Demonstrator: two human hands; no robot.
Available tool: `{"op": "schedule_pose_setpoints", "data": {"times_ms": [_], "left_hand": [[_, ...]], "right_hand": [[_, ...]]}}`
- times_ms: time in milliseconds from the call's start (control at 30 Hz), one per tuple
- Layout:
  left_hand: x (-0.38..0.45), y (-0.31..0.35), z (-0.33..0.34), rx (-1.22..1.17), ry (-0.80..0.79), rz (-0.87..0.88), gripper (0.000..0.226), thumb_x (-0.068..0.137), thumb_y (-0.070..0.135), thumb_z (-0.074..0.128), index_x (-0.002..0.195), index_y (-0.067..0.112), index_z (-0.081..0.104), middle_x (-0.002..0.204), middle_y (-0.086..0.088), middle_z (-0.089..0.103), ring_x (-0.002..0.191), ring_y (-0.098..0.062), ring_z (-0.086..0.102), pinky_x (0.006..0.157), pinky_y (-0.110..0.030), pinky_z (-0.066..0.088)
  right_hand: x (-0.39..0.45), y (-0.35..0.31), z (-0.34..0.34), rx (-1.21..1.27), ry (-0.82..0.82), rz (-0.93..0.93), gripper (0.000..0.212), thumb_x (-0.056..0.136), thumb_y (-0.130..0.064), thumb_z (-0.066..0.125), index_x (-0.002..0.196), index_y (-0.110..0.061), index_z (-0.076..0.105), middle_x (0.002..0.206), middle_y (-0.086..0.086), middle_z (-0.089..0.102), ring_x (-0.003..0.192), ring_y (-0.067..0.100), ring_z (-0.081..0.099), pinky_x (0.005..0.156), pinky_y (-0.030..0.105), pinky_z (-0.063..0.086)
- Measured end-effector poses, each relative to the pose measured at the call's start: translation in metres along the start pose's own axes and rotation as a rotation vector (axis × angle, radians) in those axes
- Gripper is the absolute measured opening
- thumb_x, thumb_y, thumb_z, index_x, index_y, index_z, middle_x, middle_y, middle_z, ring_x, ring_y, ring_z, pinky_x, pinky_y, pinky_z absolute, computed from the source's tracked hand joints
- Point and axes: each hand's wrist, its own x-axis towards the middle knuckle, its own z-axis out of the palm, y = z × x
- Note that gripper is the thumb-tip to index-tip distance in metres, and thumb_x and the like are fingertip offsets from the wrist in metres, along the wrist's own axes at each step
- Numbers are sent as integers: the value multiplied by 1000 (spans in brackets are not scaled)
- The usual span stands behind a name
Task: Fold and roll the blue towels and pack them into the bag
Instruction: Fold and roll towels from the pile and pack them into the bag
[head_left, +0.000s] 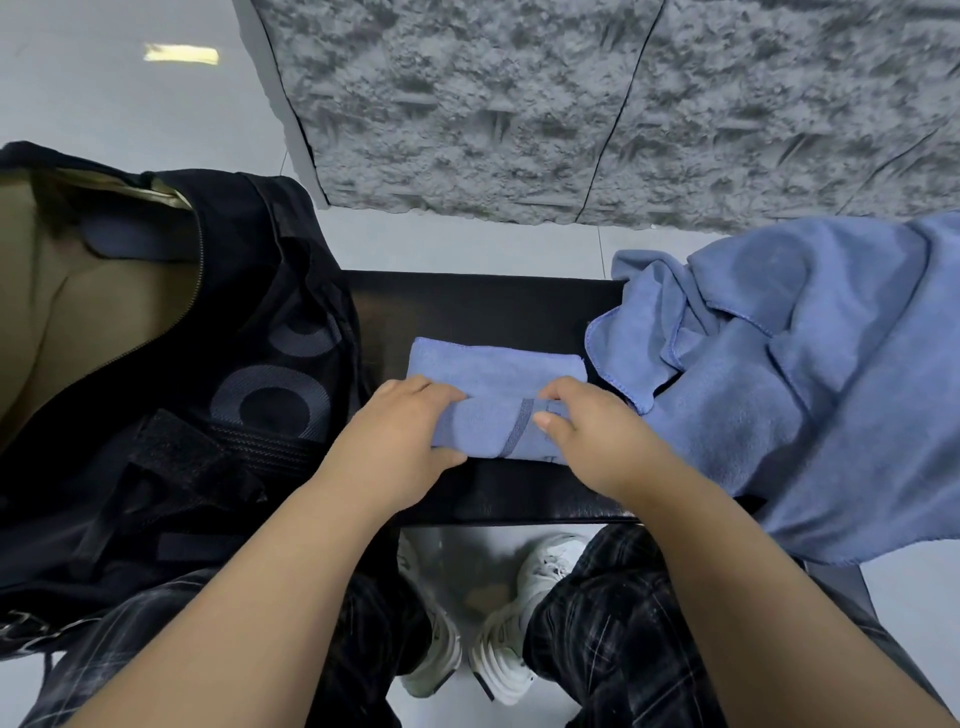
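A folded blue towel (493, 374) lies on the black bench (467, 306), its near end rolled up into a thick roll with a darker stripe. My left hand (400, 436) grips the roll's left end, fingers curled over the top and thumb at the front. My right hand (587, 431) grips the right end in the same way. A black bag (249, 332) with circle patterns stands at the left, unzipped, showing a tan lining (67, 322). Inside the bag's far end something dark blue is partly visible.
A heap of loose blue towels (810, 364) covers the bench's right side and hangs over its front edge. A rough grey wall panel (571, 104) rises behind the bench. My legs in plaid trousers and white shoes (514, 639) stand on the pale floor below.
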Motion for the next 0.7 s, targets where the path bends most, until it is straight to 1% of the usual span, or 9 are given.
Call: {"op": "schedule_pose_setpoints", "data": {"times_ms": [67, 133, 200, 267, 400, 500, 567, 633, 700], "left_hand": [[1, -5, -4, -8, -124, -18, 56, 82, 37, 65, 133, 33, 44, 126, 9, 49, 118, -15, 42, 96, -29, 38], [-1, -9, -10, -58, -225, -66, 58, 80, 41, 66, 131, 35, 40, 126, 6, 50, 115, -15, 47, 96, -31, 41], [-3, -9, -14, -121, -271, -108, 50, 80, 44, 66, 118, 35, 35, 116, 5, 53, 99, -15, 54, 85, -32, 45], [-4, -7, -16, -142, -265, -118, 37, 81, 44, 65, 101, 32, 36, 102, 7, 48, 82, -12, 52, 72, -28, 43], [-1, -5, -14, -231, -145, -183, 19, 87, 43, 58, 96, 27, 51, 105, 9, 38, 89, -12, 52, 76, -25, 42], [2, -3, -7, -233, -55, -220, 18, 90, 42, 54, 94, 24, 55, 99, 7, 42, 84, -12, 51, 69, -25, 38], [3, -1, -3, -225, 34, -242, 19, 90, 40, 55, 97, 22, 57, 98, 6, 42, 89, -15, 49, 71, -26, 36], [6, 0, 1, -194, 149, -239, 22, 90, 37, 56, 101, 18, 58, 101, 4, 42, 99, -18, 45, 80, -26, 36], [8, 4, 3, -160, 230, -224, 24, 90, 33, 57, 105, 15, 57, 104, -1, 42, 102, -22, 41, 83, -26, 34]], "right_hand": [[1, 2, 1, 41, -36, 6, 30, 100, -28, 40, 125, -15, 50, 123, 7, 46, 98, 17, 50, 81, 27, 41], [0, 4, 1, 77, -55, 10, 21, 99, -28, 42, 111, -15, 54, 104, 4, 47, 70, 9, 45, 60, 22, 36], [0, 6, 1, 108, -56, 50, 17, 98, -30, 45, 99, -13, 50, 89, 2, 49, 58, 9, 40, 52, 23, 32], [2, 9, 1, 129, -39, 68, 20, 96, -32, 48, 96, -12, 50, 91, 5, 55, 64, 14, 46, 57, 26, 38], [3, 11, 4, 159, 105, 97, 21, 89, -35, 60, 94, -15, 59, 103, 4, 56, 93, 19, 55, 71, 25, 40], [3, 9, 4, 90, 267, -13, 18, 85, -33, 67, 95, -18, 63, 101, -2, 52, 106, 18, 48, 91, 29, 38], [2, 5, 4, 32, 321, -140, 17, 83, -36, 67, 92, -22, 64, 99, -4, 55, 105, 17, 47, 93, 36, 38], [-1, -2, 4, -4, 266, -235, 22, 82, -41, 66, 98, -25, 64, 103, -6, 55, 105, 15, 45, 92, 36, 38], [-3, -7, 12, -105, 195, -281, 36, 80, -44, 67, 111, -27, 60, 111, -7, 50, 106, 15, 42, 94, 33, 34]]}}
